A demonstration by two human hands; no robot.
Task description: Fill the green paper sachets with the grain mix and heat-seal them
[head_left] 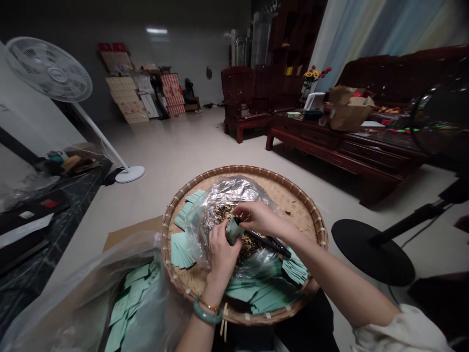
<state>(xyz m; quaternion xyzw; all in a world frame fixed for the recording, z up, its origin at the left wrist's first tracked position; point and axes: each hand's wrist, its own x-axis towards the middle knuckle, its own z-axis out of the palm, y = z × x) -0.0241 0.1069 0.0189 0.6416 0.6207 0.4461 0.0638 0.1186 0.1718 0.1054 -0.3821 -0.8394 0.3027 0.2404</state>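
Apparently clasping a packet (232,235) in the left grip (223,250) over the mix (249,248) to catch spills, with the right grip (261,218), too hidden to tell, at its mouth.

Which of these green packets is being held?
The packet in the left hand, right hand at its top; the others lie in the tray or lower-left bag.

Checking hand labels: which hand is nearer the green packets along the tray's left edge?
Left. The left hand is right of the green packets; the right hand is farther right, over the plastic bag.
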